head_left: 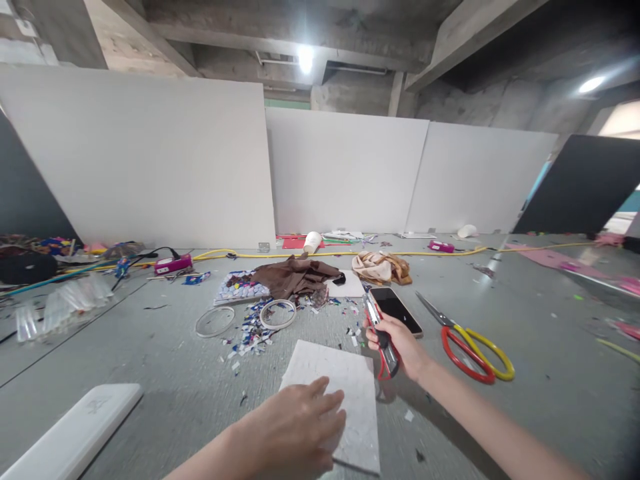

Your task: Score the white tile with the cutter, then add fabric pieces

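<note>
My left hand point(295, 427) is over the lower left part of a white foam-like board point(345, 393), with its fingers bent and spread apart. I cannot tell whether the fingertips press on the board. In my right hand point(403, 343) is a utility knife point(386, 348) with red edges and a black slider, held above the table just right of the board. A dark-screened phone point(395, 308) lies behind that hand. Large scissors point(467, 343) with one red and one yellow handle loop lie to its right.
Two tape rolls point(278, 314) lie among scattered paper bits point(253, 333). Brown cloth point(297, 275) and a tan cloth point(383, 267) lie behind. A white slab-like case point(83, 427) is at front left, clear plastic sticks point(65, 303) at left. A yellow cable point(330, 254) runs before white panels point(345, 173).
</note>
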Demonstrator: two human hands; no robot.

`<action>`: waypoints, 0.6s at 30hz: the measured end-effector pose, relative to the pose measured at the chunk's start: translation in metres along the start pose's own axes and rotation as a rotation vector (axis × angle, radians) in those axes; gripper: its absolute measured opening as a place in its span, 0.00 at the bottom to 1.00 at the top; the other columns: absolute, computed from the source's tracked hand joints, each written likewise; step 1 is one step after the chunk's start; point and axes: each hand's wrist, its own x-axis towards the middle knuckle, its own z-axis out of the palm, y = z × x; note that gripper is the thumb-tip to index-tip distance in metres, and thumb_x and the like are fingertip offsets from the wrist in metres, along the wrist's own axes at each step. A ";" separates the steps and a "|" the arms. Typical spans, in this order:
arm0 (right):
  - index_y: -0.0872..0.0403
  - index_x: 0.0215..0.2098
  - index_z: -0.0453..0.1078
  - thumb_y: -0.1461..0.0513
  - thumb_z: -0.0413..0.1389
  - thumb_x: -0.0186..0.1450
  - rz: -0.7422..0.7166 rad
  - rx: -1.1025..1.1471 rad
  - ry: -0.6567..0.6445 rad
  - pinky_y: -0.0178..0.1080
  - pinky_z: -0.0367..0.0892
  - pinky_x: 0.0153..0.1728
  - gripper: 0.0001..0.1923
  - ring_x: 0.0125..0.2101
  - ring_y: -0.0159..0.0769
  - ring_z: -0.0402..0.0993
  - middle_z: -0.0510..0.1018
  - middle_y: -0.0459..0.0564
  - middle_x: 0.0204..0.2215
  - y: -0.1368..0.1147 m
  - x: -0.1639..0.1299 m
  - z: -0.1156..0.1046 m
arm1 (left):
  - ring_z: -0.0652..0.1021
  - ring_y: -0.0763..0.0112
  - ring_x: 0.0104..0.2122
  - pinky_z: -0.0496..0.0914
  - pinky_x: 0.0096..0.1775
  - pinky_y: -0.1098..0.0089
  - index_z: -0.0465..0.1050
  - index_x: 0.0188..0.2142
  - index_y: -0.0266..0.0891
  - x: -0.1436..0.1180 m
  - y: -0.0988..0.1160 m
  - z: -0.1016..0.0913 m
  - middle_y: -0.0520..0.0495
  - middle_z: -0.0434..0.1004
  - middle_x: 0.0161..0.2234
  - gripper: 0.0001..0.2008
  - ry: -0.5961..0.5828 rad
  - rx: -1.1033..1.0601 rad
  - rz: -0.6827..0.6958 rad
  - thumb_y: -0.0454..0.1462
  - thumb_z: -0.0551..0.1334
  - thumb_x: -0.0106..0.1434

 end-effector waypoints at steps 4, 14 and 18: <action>0.55 0.28 0.63 0.65 0.56 0.48 0.041 -0.035 -0.037 0.30 0.52 0.18 0.09 0.17 0.24 0.55 0.65 0.41 0.21 -0.008 -0.002 0.001 | 0.75 0.45 0.43 0.75 0.28 0.60 0.63 0.51 0.27 -0.001 0.015 0.006 0.24 0.73 0.42 0.17 0.130 0.250 0.132 0.32 0.48 0.64; 0.54 0.28 0.60 0.59 0.54 0.53 -0.019 -0.271 0.067 0.29 0.56 0.17 0.08 0.16 0.23 0.56 0.60 0.38 0.18 -0.028 0.010 -0.017 | 0.69 0.61 0.51 0.61 0.53 0.58 0.70 0.25 0.40 -0.006 -0.032 -0.045 0.44 0.76 0.38 0.11 0.684 -0.463 -0.283 0.37 0.54 0.62; 0.53 0.28 0.59 0.60 0.46 0.57 -0.039 -0.516 0.095 0.32 0.60 0.19 0.05 0.17 0.26 0.61 0.64 0.43 0.21 -0.026 0.017 -0.017 | 0.69 0.57 0.51 0.64 0.49 0.61 0.69 0.20 0.38 0.001 -0.049 -0.033 0.43 0.69 0.50 0.14 0.526 -1.091 -0.331 0.45 0.62 0.55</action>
